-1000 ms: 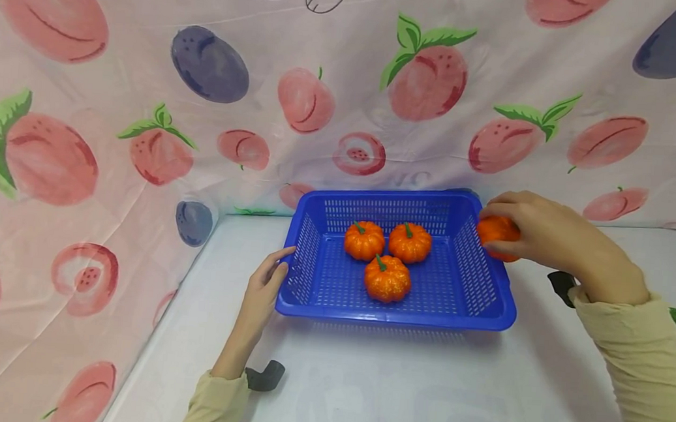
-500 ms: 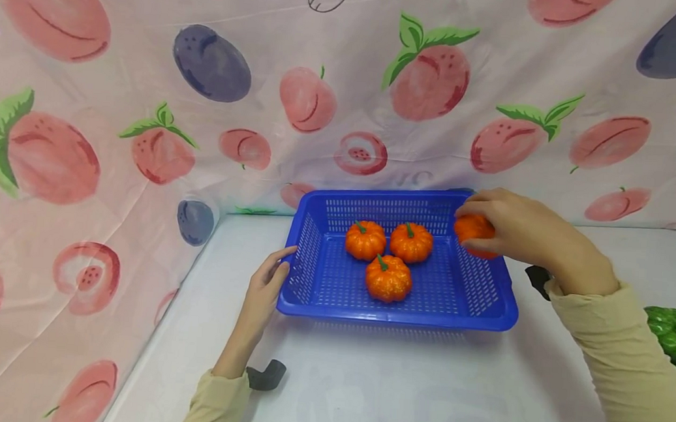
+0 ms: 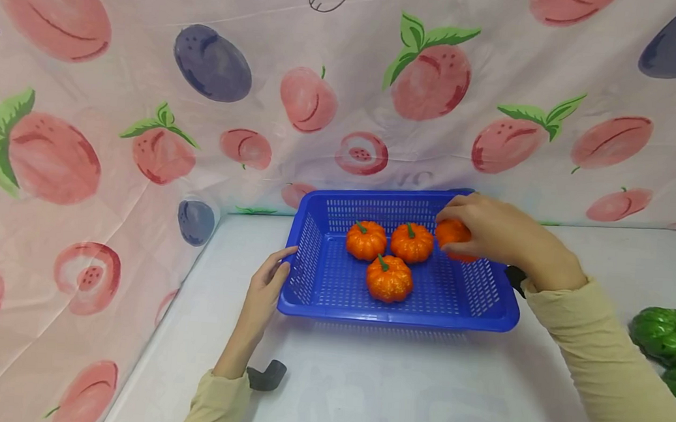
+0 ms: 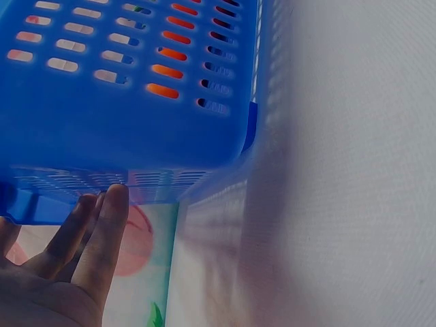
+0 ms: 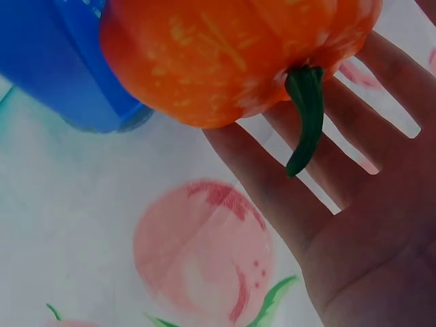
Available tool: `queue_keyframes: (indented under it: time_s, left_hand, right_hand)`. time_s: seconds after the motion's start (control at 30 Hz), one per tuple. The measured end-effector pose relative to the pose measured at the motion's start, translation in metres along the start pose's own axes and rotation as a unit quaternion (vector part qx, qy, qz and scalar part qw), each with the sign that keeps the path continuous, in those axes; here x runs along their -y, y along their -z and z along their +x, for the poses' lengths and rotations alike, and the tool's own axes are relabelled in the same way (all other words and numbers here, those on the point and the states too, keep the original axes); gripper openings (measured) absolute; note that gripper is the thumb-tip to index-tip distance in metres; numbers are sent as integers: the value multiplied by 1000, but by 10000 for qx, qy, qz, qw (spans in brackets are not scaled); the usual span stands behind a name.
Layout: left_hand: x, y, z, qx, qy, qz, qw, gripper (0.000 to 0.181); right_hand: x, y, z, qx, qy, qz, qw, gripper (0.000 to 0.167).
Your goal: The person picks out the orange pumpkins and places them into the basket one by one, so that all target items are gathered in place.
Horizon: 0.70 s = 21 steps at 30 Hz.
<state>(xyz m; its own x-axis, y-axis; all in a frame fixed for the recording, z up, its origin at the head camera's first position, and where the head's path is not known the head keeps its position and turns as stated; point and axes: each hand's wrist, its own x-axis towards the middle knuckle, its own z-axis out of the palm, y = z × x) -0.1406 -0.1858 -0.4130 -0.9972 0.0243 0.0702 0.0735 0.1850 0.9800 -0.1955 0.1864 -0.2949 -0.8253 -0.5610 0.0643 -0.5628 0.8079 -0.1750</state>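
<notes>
My right hand [image 3: 492, 229] grips a small orange pumpkin [image 3: 452, 238] above the right part of a blue plastic basket [image 3: 392, 316]. In the right wrist view that pumpkin [image 5: 231, 58] shows its curved green stem, and the fingers [image 5: 272, 184] reach along it. Three more orange pumpkins sit in the basket: one at back left [image 3: 365, 241], one at back right [image 3: 411, 243] and one in front [image 3: 389, 280]. With fairly straight fingers, my left hand [image 3: 265, 284] touches the basket's left side. The left wrist view has these fingers [image 4: 102, 238] against the slotted wall [image 4: 122, 129].
Green pumpkin-like vegetables [image 3: 667, 335] lie on the white table [image 3: 372, 390] at the right edge, partly cut off. A fruit-printed cloth [image 3: 251, 100] hangs behind and to the left. Black wrist-camera parts [image 3: 267, 375] show by the wrists.
My right hand has carried its pumpkin left, from the basket's right rim to over the inside. The left hand and the basket have stayed put. More of the green vegetables shows.
</notes>
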Motion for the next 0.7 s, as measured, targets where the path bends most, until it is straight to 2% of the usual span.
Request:
queue_keyframes:
  time_s: [0.7]
  left_hand:
    - [0,0,0,-8,-18,-10,10000,37]
  right_hand:
    - [9,-26,16,370,40,-74,9993,41]
